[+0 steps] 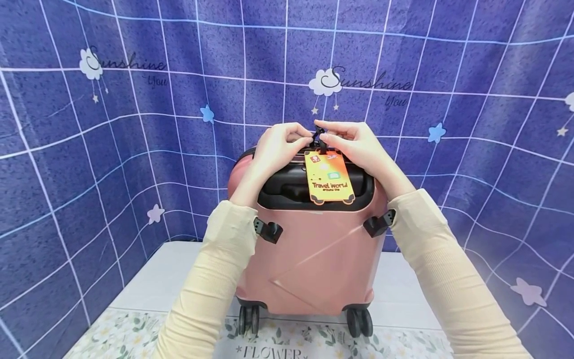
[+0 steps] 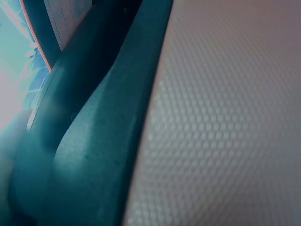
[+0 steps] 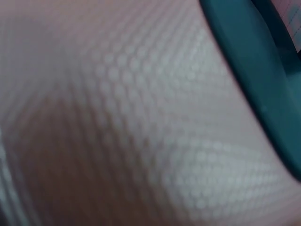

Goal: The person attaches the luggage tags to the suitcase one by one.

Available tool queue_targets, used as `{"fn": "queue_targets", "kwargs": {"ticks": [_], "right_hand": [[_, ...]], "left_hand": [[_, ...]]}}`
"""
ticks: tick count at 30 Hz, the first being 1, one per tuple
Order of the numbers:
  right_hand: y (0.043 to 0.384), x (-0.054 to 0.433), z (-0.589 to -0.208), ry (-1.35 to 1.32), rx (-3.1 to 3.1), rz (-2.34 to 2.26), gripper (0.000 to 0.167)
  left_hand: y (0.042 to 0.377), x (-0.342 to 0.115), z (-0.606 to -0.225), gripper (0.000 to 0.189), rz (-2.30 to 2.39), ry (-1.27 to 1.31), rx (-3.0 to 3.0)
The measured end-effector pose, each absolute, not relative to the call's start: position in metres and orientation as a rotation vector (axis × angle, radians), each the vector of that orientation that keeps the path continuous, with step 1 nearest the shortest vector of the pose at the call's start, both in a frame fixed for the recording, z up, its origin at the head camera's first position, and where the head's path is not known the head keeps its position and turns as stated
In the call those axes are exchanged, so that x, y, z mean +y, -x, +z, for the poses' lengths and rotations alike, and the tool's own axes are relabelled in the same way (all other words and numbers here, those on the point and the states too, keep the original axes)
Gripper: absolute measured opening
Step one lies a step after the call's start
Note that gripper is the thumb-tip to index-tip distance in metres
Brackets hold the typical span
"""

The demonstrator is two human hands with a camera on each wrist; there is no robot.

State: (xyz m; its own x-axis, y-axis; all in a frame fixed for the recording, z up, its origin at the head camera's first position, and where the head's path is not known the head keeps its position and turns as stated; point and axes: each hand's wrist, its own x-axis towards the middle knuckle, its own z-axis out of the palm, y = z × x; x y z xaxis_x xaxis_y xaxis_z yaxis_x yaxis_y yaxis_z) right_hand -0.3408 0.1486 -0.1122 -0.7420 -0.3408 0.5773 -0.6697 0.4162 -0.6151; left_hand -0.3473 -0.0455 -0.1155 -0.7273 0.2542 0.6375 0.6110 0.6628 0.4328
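- One tag [image 1: 329,177] hangs from its black strap [image 1: 324,146] at the top front of the suitcase [image 1: 314,259].
- Expect the tag to be light and slightly flexible; the strap is probably soft and may slip between your fingertips. Take hold of the strap near its ends, not the tag's face.
- Your left hand [image 1: 279,145]: grip narrow, fingertips and thumb pinching the strap.
- Your right hand [image 1: 356,144]: grip narrow, thumb and forefinger on the strap just beside the left.
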Motion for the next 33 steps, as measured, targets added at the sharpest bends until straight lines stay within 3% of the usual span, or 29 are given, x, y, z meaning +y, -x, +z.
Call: {"fn": "queue_targets", "kwargs": {"ticks": [26,33], "right_hand": [[0.3431,0.1481,-0.1128,-0.912,-2.303,1.213,0.041],[0.3441,0.1475,-0.1139,-0.923,-2.268,1.286,0.033]], "left_hand": [[0.3470,-0.0455,-0.1153,0.023,-0.902,0.652,-2.377],[0.3477,-0.0454,-0.1152,0.023,-0.925,0.638,-2.391]]}}
